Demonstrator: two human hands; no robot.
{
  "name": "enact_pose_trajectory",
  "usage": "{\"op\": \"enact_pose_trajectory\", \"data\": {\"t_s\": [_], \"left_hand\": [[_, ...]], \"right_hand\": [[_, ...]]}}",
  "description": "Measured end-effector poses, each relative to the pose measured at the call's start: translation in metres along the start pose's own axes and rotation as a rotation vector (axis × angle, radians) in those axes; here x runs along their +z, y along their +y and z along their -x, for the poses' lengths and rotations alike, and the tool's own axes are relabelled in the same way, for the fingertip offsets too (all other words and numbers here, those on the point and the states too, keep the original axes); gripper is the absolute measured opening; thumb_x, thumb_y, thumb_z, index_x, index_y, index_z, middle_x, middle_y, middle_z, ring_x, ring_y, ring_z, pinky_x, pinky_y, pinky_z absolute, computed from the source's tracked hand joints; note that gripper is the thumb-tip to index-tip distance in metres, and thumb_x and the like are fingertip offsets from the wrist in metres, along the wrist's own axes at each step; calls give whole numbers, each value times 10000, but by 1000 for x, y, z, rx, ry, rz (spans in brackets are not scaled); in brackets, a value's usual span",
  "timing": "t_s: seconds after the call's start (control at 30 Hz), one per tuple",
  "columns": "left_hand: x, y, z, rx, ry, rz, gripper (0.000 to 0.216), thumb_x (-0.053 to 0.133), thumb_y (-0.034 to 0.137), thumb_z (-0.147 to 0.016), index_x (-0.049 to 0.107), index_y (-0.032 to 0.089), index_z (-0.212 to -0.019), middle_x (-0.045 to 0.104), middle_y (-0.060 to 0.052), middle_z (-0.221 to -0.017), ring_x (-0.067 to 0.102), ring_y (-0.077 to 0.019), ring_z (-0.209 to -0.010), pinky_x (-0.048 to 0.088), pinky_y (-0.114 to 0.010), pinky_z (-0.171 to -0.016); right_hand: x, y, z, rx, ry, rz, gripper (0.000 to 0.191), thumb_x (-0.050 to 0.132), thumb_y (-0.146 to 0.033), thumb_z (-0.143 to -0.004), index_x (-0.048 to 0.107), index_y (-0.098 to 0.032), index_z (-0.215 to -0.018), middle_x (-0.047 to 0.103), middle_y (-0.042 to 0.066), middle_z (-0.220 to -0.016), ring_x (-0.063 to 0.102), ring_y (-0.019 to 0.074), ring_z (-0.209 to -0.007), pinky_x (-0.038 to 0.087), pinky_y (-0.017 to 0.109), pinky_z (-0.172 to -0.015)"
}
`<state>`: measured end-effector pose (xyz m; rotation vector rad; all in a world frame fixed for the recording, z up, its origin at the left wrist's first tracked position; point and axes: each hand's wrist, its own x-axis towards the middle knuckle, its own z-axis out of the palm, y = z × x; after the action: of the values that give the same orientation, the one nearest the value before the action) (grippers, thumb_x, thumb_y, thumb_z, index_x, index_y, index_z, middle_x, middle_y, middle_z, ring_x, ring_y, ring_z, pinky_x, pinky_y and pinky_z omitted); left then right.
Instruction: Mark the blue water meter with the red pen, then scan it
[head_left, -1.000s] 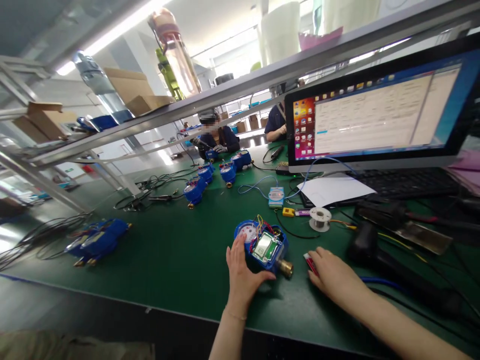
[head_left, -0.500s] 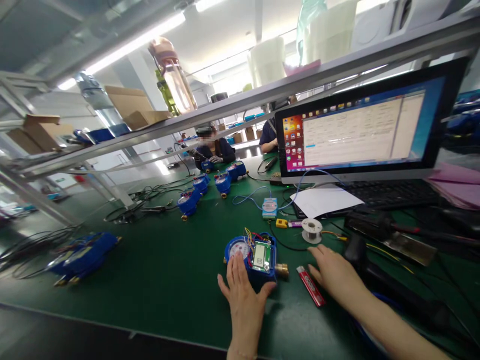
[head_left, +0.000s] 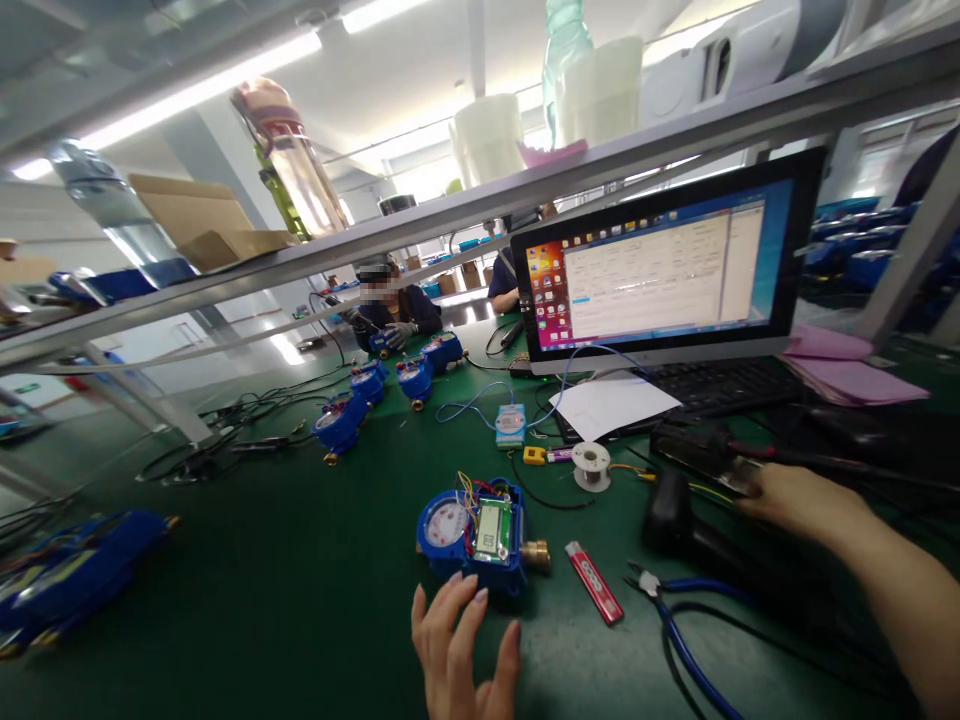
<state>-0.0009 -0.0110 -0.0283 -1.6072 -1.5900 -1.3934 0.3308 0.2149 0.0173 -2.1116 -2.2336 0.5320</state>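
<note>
A blue water meter (head_left: 504, 575) lies on the green tabletop, its cover off, showing a round dial, coloured wires and a small display. Just in front of it is my left hand (head_left: 457, 655), open, fingers spread, holding nothing. My right hand (head_left: 806, 505) reaches out at the right, fingers closed at a shiny metal piece (head_left: 739, 472) by the dark tools; whether it grips that piece is hidden. A red-and-white narrow pack (head_left: 594, 584) lies right of the meter. Blue-handled cutting pliers (head_left: 679, 625) rest nearer me, beside a black handheld device (head_left: 667, 510).
A solder spool (head_left: 592, 467), a light-blue module (head_left: 511, 425) and white paper (head_left: 611, 402) lie before the monitor (head_left: 667, 260). More blue meters (head_left: 341, 422) stand farther back and at left (head_left: 82, 575). A shelf (head_left: 420, 222) crosses above; a gloved co-worker (head_left: 420, 310) sits opposite.
My left hand has come off the meter and drawn back toward me. My right hand has moved right, from beside the red pack to the metal piece. The pliers now show.
</note>
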Motion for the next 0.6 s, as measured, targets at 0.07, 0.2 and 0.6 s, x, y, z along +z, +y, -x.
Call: {"op": "enact_pose_trajectory", "data": {"t_s": [0.07, 0.2, 0.6], "left_hand": [[4, 10, -2, 24, 19, 31, 299, 605, 151, -803, 528, 216, -1084, 592, -58, -1054, 571, -200, -1041, 294, -466, -1104], [10, 22, -4, 45, 52, 50, 175, 570, 190, -834, 555, 225, -1004, 607, -42, -1000, 585, -189, -992, 349, -447, -1068], [8, 41, -40, 155, -42, 1, 318, 592, 226, -858, 550, 107, -1150, 602, -81, -946, 578, -183, -922, 468, -346, -895]], "right_hand": [[9, 8, -1, -9, -13, -17, 164, 658, -259, -712, 656, -160, -582, 676, 161, -752, 645, 259, -689, 440, 366, -627], [20, 10, 1, -33, 72, -35, 225, 544, -289, -820, 713, -158, -753, 687, 159, -842, 650, 279, -787, 433, 378, -668], [-6, -49, 97, -763, 1043, -159, 258, 475, -328, -930, 657, -163, -850, 682, 31, -768, 636, 121, -690, 471, 255, -685]]}}
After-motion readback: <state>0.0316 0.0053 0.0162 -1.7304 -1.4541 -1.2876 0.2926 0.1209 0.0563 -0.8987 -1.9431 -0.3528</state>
